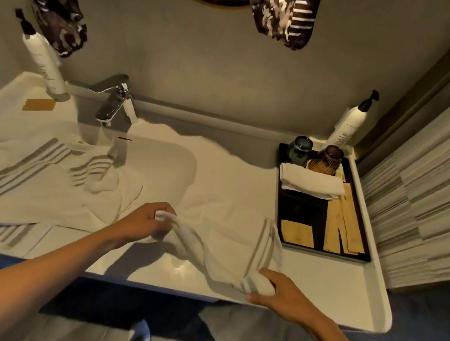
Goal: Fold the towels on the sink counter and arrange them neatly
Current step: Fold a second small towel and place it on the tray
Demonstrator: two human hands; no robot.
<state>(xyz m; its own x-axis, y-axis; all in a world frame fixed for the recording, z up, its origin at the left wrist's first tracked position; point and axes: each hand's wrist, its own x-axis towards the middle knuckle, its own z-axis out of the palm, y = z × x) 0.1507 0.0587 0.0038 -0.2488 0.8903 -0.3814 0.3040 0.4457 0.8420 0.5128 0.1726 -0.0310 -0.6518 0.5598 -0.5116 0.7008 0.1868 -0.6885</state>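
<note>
Your right hand (pixel 285 296) pinches the near corner of a white grey-striped cotton towel (pixel 226 243) lying over the white tabletop (pixel 344 296); your left hand (pixel 147 223) grips its bunched edge at the basin's front. Farther left, a second white striped towel (pixel 35 176) lies spread out. A folded white washcloth (pixel 311 181) rests in the black tray (pixel 365 256) beyond.

Two bare forearms, no sleeves, left hand (pixel 147 223), right hand (pixel 282 297)

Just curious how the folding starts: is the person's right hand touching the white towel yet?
Touching. The head view shows the right hand with its fingers curled round a bunched edge of the white towel.
</note>
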